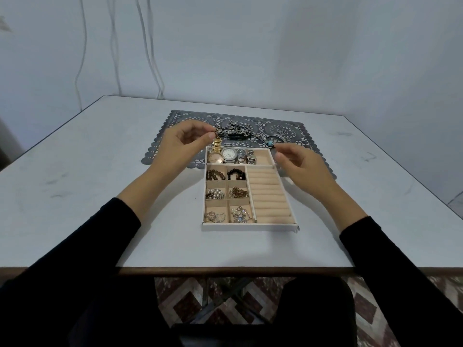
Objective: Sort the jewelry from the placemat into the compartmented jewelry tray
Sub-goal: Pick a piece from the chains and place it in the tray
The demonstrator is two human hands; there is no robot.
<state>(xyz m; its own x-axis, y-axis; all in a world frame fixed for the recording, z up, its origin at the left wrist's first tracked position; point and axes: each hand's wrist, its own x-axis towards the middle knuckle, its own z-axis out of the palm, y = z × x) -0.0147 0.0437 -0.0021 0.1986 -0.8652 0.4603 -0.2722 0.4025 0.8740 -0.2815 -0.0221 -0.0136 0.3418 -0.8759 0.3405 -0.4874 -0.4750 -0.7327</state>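
A white jewelry tray (pixel 250 227) with beige compartments sits mid-table. Its far row holds several watches (pixel 229 155); the small left cells hold bead bracelets and earrings; the ring rolls (pixel 270 196) on the right are bare. Behind it lies a grey lace placemat (pixel 290 130) with a tangle of chains (pixel 235 130) and a silver bangle (pixel 278 139). My left hand (pixel 183 146) pinches one end of a dark cord bracelet (pixel 236 136) above the tray's far edge. My right hand (pixel 300 164) pinches the other end, near a turquoise bead (pixel 270 144).
The white table (pixel 100 171) has its front edge close to me and a wall right behind its far edge. Cables hang down the wall at the back left. Patterned floor tiles show under the table.
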